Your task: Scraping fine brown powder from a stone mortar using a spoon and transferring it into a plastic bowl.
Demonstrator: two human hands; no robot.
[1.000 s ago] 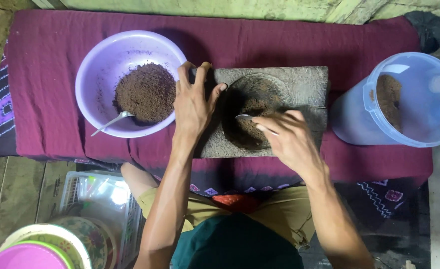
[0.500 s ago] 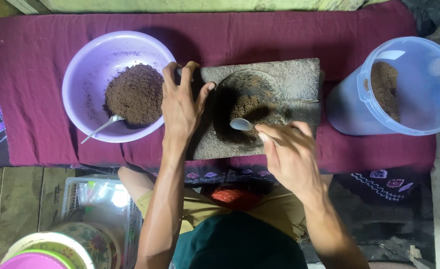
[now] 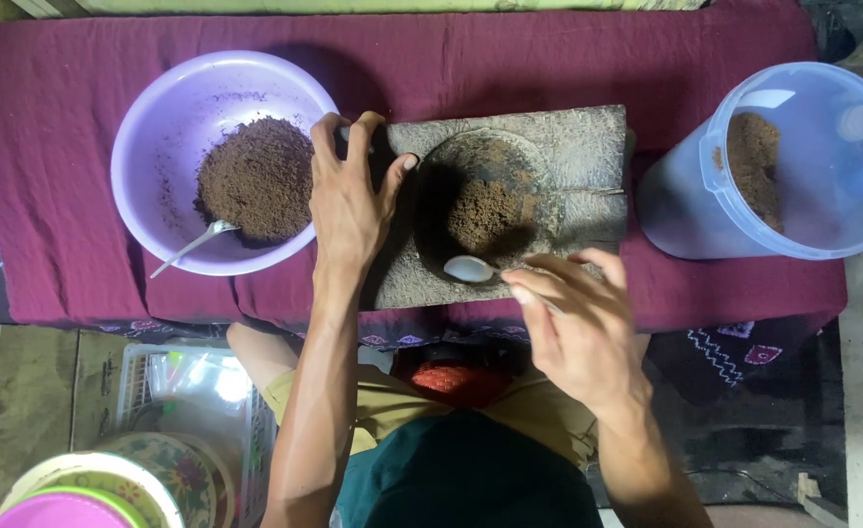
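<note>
The stone block lies on the maroon cloth, with brown powder in its round hollow. The left hand rests flat and open on the block's left end, gripping nothing. The right hand, at the block's near edge, pinches a spoon, its bowl on the hollow's rim. A purple bowl of powder sits left of the block, and a clear bucket sits right.

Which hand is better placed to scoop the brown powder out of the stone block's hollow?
Right, probably. The right hand holds the spoon with its bowl at the hollow's near edge, beside the powder. The left hand lies flat on the stone block, apparently bracing it.
</note>
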